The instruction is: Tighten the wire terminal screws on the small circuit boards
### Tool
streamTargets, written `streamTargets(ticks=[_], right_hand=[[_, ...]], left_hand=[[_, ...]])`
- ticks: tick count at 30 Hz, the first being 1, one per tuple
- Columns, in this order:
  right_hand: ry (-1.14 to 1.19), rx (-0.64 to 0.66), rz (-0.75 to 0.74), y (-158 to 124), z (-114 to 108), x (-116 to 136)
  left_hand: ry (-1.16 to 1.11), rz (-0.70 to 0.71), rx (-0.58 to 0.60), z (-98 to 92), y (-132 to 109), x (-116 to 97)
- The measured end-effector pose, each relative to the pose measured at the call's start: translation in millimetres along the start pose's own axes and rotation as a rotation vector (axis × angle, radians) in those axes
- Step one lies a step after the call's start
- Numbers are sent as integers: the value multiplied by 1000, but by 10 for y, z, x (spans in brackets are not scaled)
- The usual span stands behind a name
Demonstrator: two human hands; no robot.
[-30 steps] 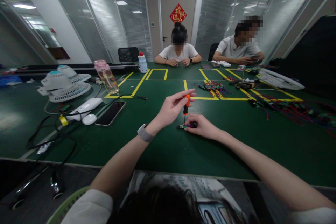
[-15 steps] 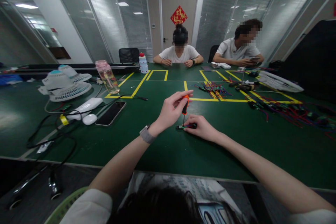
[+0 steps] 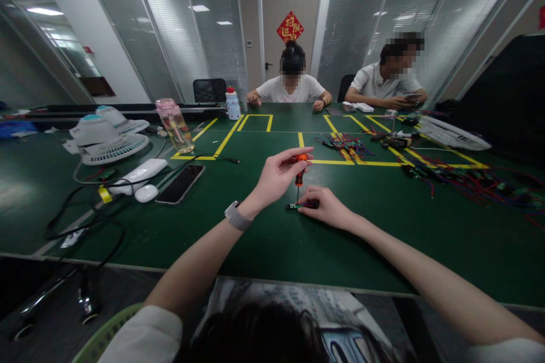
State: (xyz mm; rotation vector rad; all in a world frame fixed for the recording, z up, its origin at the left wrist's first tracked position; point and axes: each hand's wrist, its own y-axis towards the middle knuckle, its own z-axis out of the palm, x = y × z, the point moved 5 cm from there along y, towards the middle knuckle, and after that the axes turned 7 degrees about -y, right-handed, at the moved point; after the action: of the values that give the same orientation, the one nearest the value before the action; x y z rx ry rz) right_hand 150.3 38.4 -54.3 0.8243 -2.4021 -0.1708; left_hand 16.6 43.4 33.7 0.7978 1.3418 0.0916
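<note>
My left hand (image 3: 281, 174) is closed round the orange and black handle of a screwdriver (image 3: 300, 177), thumb and fingers on its upper part. The screwdriver stands upright, its thin shaft pointing down at a small circuit board (image 3: 292, 206) with green and black parts. Whether the tip sits in a screw is too small to see. My right hand (image 3: 326, 207) pinches the board's right end against the green table, beside the shaft. Dark and reddish wires at that end are partly hidden by my fingers.
Left of my hands lie a phone (image 3: 180, 184), a white mouse-shaped case (image 3: 146, 193), cables, white fans (image 3: 108, 144) and a pink bottle (image 3: 174, 125). Wired boards (image 3: 347, 146) lie in bundles ahead and to the right, near a white basket (image 3: 455, 133). Two people sit across the table.
My left thumb and fingers have shifted slightly on the screwdriver handle, which stays upright over the board. My right hand has not moved. The person opposite has spread their hands apart.
</note>
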Motion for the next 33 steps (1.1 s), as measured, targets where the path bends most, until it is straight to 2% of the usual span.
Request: streamTargets(ticks=[5,6,8,11,13,17,19,22,24,29,33], right_hand=[[-16,-11,9,2,1,-3],[-20,-13,10,2,1,-3],[-23,-13,7,4,0,2],[-16,-16,-3,6,-3,11],[-16,-23,-6,6,-4,8],[-24,-29,-2,9,10,-19],[-26,-25,-1,11,15,-32],[-18,-11,-2,13,10,-39],[0,10,-3,14,2,-36],[31,39,7,17,-15,-30],[32,17,11,17,-13,-41]], left_hand=[[382,175,-178,-53,-52,-112],[423,202,-174,-38,-61,-133],[380,207,-118,3,-63,-140],[170,109,-28,46,-52,-77],[166,89,-60,30,-55,-56],[394,177,-209,-44,-77,-109],[385,176,-194,-47,-69,-114],[167,110,-76,-5,-40,-73],[47,60,-52,10,-34,-37],[210,101,-163,-24,-67,-30],[267,115,-160,-25,-64,-48]])
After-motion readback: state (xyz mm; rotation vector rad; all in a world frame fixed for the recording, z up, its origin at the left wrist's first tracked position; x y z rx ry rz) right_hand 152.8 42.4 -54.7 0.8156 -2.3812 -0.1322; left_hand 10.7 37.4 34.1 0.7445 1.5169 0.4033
